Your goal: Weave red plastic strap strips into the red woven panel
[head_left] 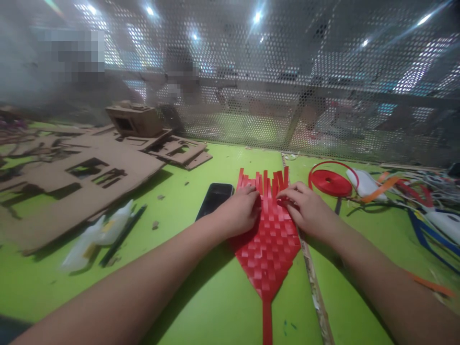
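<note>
A red woven ribbon mat (269, 249) lies flat on the green table (215, 306), tapering to a single strip toward me, with loose strip ends standing up at its far edge. My left hand (239, 211) rests on the mat's upper left part, fingers curled onto the weave. On the upper right part sits my right hand (305, 208), its fingertips pinching one of the red strips near the loose ends.
A black phone (214, 199) lies just left of the mat. A red ribbon spool (330, 182) and tangled coloured ribbons (413, 191) sit at the right. Cut cardboard sheets (82, 177) cover the left, with a glue bottle (104, 230) nearer. A perforated metal screen (287, 96) closes the back.
</note>
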Demonstrator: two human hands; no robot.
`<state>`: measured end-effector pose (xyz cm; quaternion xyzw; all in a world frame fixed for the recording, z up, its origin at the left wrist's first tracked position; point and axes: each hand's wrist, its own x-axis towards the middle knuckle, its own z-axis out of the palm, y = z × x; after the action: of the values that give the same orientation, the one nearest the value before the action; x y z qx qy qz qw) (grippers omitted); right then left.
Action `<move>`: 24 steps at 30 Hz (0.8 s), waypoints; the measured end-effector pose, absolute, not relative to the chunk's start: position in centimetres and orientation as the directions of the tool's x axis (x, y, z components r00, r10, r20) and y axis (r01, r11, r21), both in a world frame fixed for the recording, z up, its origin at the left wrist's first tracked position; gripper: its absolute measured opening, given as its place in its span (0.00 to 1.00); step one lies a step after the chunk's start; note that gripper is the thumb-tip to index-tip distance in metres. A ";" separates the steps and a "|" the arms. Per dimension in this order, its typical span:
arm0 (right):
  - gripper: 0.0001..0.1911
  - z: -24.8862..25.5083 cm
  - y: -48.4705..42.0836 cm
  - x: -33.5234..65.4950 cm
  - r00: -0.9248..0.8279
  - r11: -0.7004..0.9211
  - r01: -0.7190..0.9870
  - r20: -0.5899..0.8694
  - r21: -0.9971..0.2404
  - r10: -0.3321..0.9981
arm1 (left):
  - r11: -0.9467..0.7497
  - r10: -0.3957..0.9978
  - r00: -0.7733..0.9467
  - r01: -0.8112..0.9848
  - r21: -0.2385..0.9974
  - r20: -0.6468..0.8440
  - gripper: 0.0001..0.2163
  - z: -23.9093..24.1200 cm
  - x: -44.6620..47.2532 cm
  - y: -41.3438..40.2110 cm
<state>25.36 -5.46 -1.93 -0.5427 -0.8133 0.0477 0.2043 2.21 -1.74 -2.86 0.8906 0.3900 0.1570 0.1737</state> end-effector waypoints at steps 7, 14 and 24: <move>0.21 -3.4 -5.4 24.5 -0.392 0.447 0.877 0.273 -0.178 0.878 | -0.637 0.749 0.653 0.661 0.396 0.114 0.25 -2.7 2.2 -1.6; 0.21 -2.9 -5.5 22.2 -0.339 0.367 0.930 0.365 -0.009 0.867 | -0.670 0.727 0.671 0.645 0.369 0.146 0.22 -3.2 2.2 -1.4; 0.22 -4.1 -5.9 21.2 -0.350 0.366 0.931 0.291 0.002 0.890 | -0.626 0.778 0.583 0.688 0.368 0.234 0.17 -2.5 2.9 0.7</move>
<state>21.18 -5.90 -4.14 -0.5570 -0.8173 -0.0836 0.1213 2.87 0.73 -2.49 0.8815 0.4158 0.1892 0.1195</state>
